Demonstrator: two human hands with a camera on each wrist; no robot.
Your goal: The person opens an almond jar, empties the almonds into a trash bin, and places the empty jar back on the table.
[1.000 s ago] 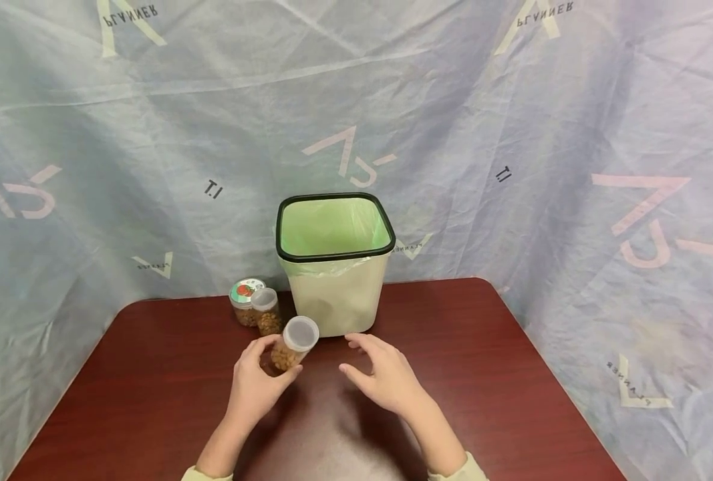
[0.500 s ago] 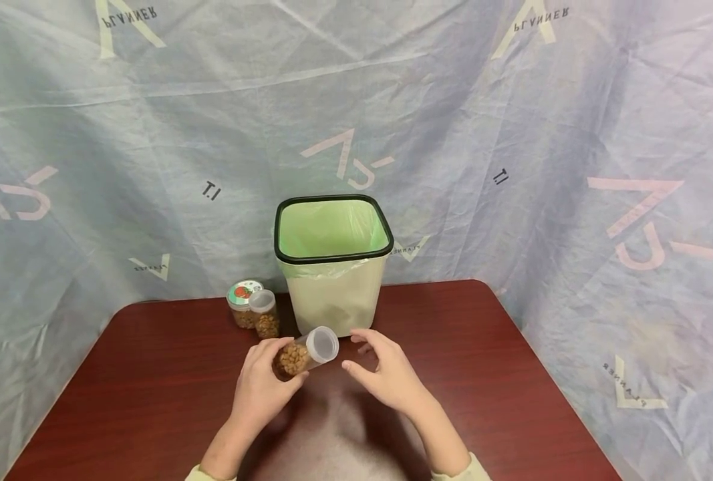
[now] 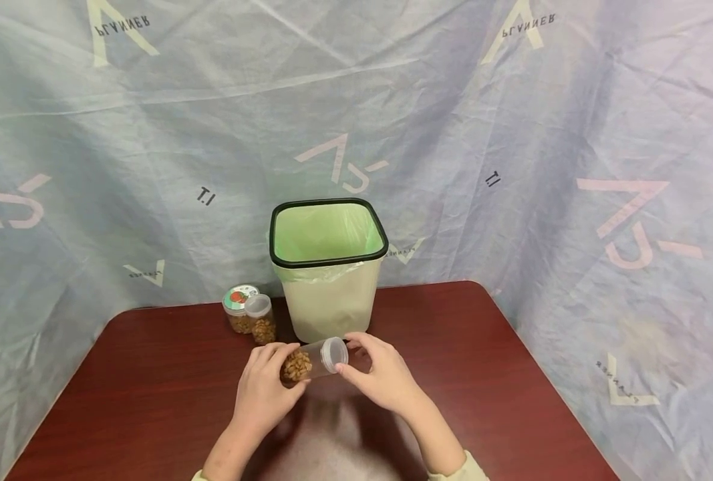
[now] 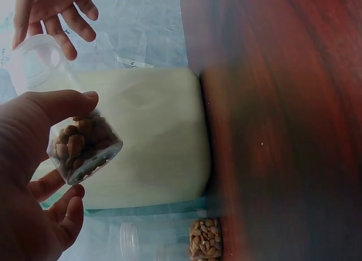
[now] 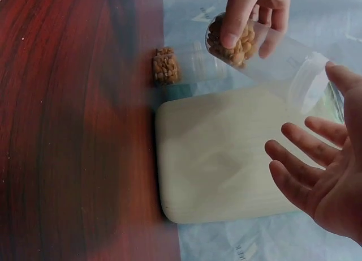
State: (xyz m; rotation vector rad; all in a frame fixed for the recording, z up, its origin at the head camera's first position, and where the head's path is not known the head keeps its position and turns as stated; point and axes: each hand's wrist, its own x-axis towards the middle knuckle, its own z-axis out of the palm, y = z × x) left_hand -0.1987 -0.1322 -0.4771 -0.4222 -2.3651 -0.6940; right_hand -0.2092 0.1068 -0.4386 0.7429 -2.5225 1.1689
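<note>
Left grip [image 3: 266, 384]: grasping tilted jar [image 3: 315, 359]. Lid [image 3: 335, 354]: just beside right grip [image 3: 386, 375], unclosed; contact unclear. Risk: nuts [image 3: 297, 367] spilling, should lid sit loose.

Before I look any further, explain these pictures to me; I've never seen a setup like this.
There's no robot here, just a person working bare-handed. The widest picture comes from a camera worn on the head, looking forward and down. The other two come from cameras worn on the left and right wrists. The left hand holds a clear jar, tilted nearly sideways, with brown nut-like pieces inside. The right hand is at its pale lid, the thumb seeming to touch it. On the dark red table stand a lined bin and, left of it, a slim jar and a wider jar.
</note>
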